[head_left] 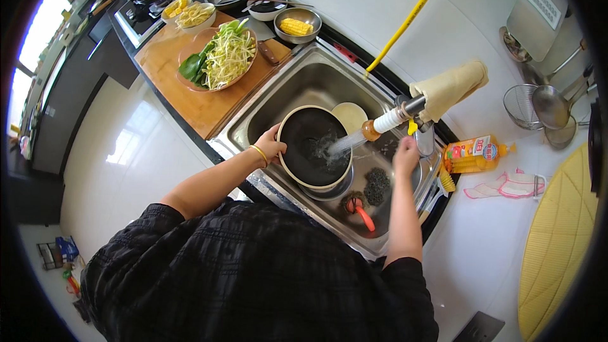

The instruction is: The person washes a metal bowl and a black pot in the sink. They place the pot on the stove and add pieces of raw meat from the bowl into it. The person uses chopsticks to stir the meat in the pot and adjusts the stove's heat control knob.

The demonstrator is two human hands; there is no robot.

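My left hand [270,145] is closed on the rim of a round pot [304,128], black inside with a cream edge. The pot is held over the steel sink [253,128], and water streams into it from the tap [386,120], which has a white and amber nozzle. My right hand [406,155] is curled up beside the tap, just below a small yellow piece; whether it holds anything is hidden. A pale round dish [350,116] lies behind the pot. Near the front of the sink sit a dark scouring pad [377,186] and a red-handled scrubber [361,214].
A wooden board [171,57] at the left carries a bowl of bean sprouts and greens [225,57] and a knife [268,54]. Behind the sink stands a bowl of corn [296,26]. An orange soap bottle [472,154] and a brush [446,180] are at the right.
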